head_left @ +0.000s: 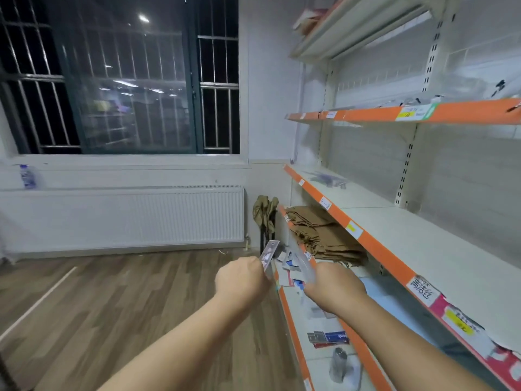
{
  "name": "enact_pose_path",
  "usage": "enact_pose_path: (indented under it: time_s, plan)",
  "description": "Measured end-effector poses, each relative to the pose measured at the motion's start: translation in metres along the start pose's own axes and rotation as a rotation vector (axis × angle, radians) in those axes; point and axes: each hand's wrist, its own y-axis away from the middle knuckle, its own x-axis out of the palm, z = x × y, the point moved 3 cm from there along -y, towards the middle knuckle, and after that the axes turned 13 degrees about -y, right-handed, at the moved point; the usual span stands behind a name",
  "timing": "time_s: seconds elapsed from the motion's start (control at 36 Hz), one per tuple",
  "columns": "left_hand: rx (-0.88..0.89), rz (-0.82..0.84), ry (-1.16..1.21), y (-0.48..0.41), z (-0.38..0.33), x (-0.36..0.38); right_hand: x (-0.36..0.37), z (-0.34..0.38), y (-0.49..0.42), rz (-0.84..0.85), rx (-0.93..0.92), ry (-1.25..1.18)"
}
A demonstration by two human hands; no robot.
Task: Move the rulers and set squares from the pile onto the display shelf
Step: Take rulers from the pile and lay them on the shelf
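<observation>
Two thin, flat pieces are held just above the loose pile of printed stationery packets on the low shelf. The left hand has its fingers curled round a purple-and-white printed flat packet. The right hand is closed round a clear plastic ruler, which is blurred. Both look light, stiff lengthwise yet bendy, and slick, so pinching the flat faces near the middle seems safest. The cream display shelf with the orange front strip is just to the right.
</observation>
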Motion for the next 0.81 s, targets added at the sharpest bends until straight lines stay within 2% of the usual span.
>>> enact_pose_path:
  time_s: [0.39, 0.81]
  plan:
    - [-0.034, 0.044, -0.006, -0.153, -0.014, 0.031, 0.014, -0.013, -0.163, 0.035, 0.003, 0.024]
    - [0.121, -0.013, -0.054, -0.351, 0.031, 0.070, 0.058, 0.028, -0.353, -0.007, 0.036, 0.063]
